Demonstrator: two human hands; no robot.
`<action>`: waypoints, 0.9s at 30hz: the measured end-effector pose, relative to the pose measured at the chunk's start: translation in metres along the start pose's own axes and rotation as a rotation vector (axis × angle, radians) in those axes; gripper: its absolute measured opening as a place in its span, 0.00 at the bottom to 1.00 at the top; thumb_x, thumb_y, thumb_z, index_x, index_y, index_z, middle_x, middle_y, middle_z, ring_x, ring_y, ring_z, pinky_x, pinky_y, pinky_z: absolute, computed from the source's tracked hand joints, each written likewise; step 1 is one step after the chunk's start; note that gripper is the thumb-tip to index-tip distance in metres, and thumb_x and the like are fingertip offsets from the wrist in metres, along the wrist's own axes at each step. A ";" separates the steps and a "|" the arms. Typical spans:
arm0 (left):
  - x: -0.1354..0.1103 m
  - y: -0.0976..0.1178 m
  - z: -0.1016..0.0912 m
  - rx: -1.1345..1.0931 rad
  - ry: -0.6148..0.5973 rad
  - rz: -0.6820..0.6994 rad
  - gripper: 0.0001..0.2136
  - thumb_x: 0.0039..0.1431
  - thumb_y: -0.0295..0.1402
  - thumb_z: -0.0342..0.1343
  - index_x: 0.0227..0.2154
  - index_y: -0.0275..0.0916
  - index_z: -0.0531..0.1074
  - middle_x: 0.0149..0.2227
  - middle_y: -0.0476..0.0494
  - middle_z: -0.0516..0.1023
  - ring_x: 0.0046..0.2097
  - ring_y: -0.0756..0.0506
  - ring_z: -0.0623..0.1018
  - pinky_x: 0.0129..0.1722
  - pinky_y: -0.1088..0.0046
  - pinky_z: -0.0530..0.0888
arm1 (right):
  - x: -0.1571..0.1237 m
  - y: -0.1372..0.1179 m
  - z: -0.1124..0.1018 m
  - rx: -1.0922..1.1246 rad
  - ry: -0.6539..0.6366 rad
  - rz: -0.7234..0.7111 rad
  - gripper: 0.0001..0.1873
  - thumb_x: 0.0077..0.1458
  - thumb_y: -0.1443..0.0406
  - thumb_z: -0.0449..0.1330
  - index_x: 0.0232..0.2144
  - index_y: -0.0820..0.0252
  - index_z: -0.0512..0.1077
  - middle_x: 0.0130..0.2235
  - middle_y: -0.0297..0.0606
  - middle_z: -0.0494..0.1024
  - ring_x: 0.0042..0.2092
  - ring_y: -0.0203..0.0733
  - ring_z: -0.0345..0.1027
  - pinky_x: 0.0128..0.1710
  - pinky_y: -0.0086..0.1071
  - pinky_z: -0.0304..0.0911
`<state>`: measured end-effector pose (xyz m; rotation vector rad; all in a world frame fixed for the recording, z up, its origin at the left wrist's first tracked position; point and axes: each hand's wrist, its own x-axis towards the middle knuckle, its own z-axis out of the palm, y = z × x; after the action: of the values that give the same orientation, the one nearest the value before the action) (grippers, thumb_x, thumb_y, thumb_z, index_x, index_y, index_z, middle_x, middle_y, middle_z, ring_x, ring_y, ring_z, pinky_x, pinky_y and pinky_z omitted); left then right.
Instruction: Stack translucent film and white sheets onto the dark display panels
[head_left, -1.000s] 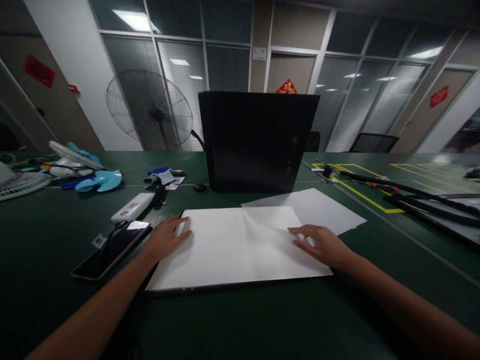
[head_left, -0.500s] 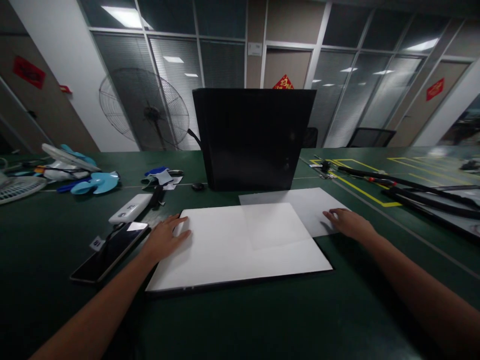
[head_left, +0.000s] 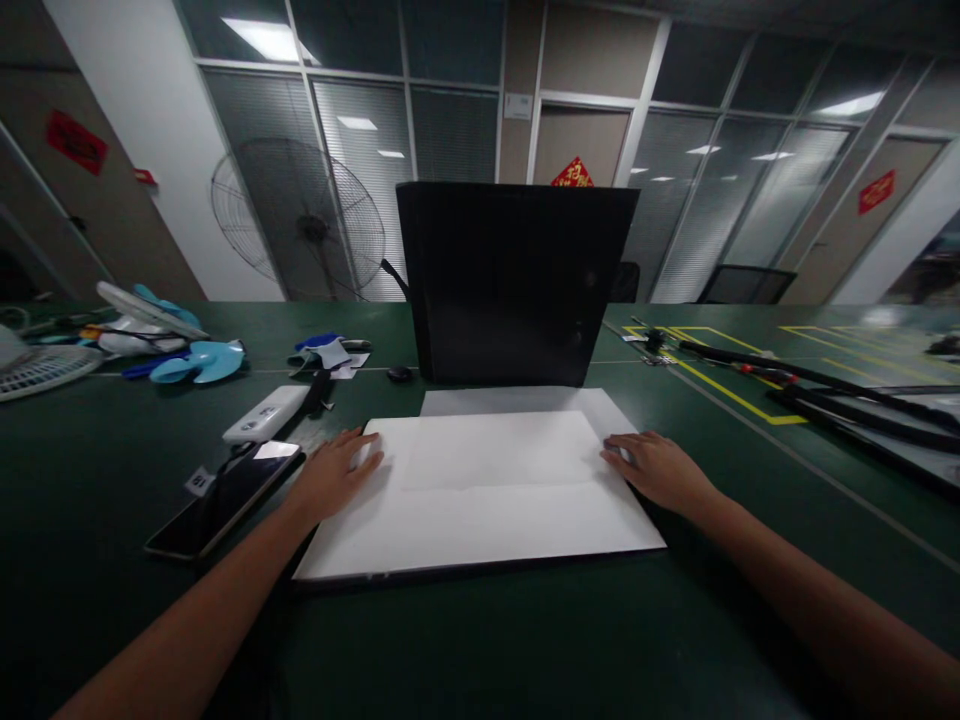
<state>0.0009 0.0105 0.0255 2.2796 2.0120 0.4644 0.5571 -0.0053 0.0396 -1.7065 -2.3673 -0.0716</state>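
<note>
Paper (head_left: 517, 401) overhangs the far edge of our white board (head_left: 480, 530), where our left hand (head_left: 330, 478), thumb and fingers apart, seems to steady the left side and our right hand (head_left: 660, 470), digits slightly apart, rests at the right, perhaps keeping the paper straight

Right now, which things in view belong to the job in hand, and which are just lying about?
In the job:
White panel, left hand on its left edge
Loose white sheet overlapping it, right hand at its right side

Apparently lying about:
Phone-like device
White device
Blue fan blade
Small black object
Large black box standing behind the sheet
</note>
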 end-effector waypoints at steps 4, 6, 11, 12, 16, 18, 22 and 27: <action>0.000 0.000 0.000 -0.014 0.007 0.022 0.32 0.70 0.53 0.40 0.62 0.38 0.74 0.68 0.33 0.72 0.67 0.33 0.73 0.68 0.53 0.64 | 0.001 -0.009 -0.001 0.124 -0.003 -0.100 0.29 0.72 0.48 0.48 0.60 0.57 0.76 0.59 0.47 0.79 0.60 0.56 0.72 0.64 0.54 0.65; 0.000 0.000 0.001 -0.010 0.000 0.007 0.33 0.70 0.54 0.38 0.63 0.36 0.72 0.68 0.32 0.71 0.68 0.33 0.71 0.68 0.53 0.64 | 0.002 -0.008 0.000 0.173 0.016 -0.142 0.28 0.71 0.48 0.49 0.61 0.56 0.75 0.61 0.46 0.77 0.62 0.54 0.70 0.65 0.54 0.63; 0.000 0.003 0.000 0.010 -0.020 -0.017 0.37 0.69 0.55 0.38 0.67 0.32 0.66 0.70 0.29 0.68 0.69 0.31 0.69 0.68 0.51 0.63 | 0.002 0.000 0.005 0.176 0.037 -0.093 0.31 0.71 0.47 0.50 0.63 0.58 0.73 0.66 0.48 0.71 0.68 0.57 0.64 0.69 0.59 0.57; 0.000 0.004 0.000 0.008 -0.024 -0.019 0.37 0.68 0.55 0.39 0.67 0.31 0.66 0.70 0.29 0.68 0.69 0.30 0.69 0.68 0.50 0.63 | 0.002 0.002 0.006 0.177 0.006 -0.081 0.32 0.70 0.46 0.50 0.64 0.58 0.73 0.67 0.48 0.70 0.68 0.58 0.63 0.70 0.59 0.56; 0.000 0.003 0.001 0.001 -0.023 -0.028 0.36 0.68 0.55 0.42 0.68 0.32 0.65 0.70 0.29 0.68 0.69 0.30 0.69 0.67 0.48 0.64 | 0.002 0.005 0.010 0.207 -0.090 -0.091 0.34 0.69 0.44 0.52 0.68 0.56 0.69 0.71 0.48 0.64 0.70 0.59 0.60 0.71 0.59 0.54; 0.000 0.002 0.002 -0.002 -0.011 -0.030 0.35 0.68 0.54 0.43 0.68 0.34 0.66 0.70 0.31 0.68 0.69 0.31 0.69 0.68 0.49 0.63 | 0.002 0.003 0.009 0.223 -0.097 -0.117 0.35 0.69 0.44 0.52 0.68 0.55 0.68 0.72 0.47 0.63 0.71 0.59 0.58 0.72 0.60 0.52; 0.001 0.001 0.003 -0.008 -0.006 -0.040 0.34 0.66 0.54 0.46 0.67 0.37 0.67 0.70 0.31 0.68 0.70 0.30 0.68 0.68 0.47 0.63 | -0.001 -0.002 0.003 0.248 -0.154 -0.190 0.35 0.69 0.43 0.53 0.70 0.51 0.66 0.73 0.43 0.59 0.73 0.58 0.52 0.73 0.62 0.46; 0.001 -0.002 0.003 0.008 -0.033 -0.008 0.35 0.66 0.54 0.47 0.68 0.35 0.67 0.70 0.30 0.67 0.71 0.30 0.65 0.69 0.46 0.62 | -0.002 -0.004 0.001 0.297 -0.215 -0.227 0.35 0.68 0.43 0.54 0.72 0.44 0.62 0.75 0.38 0.55 0.75 0.58 0.47 0.74 0.65 0.37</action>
<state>0.0003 0.0120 0.0225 2.2681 2.0107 0.4163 0.5543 -0.0083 0.0390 -1.3648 -2.5581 0.4251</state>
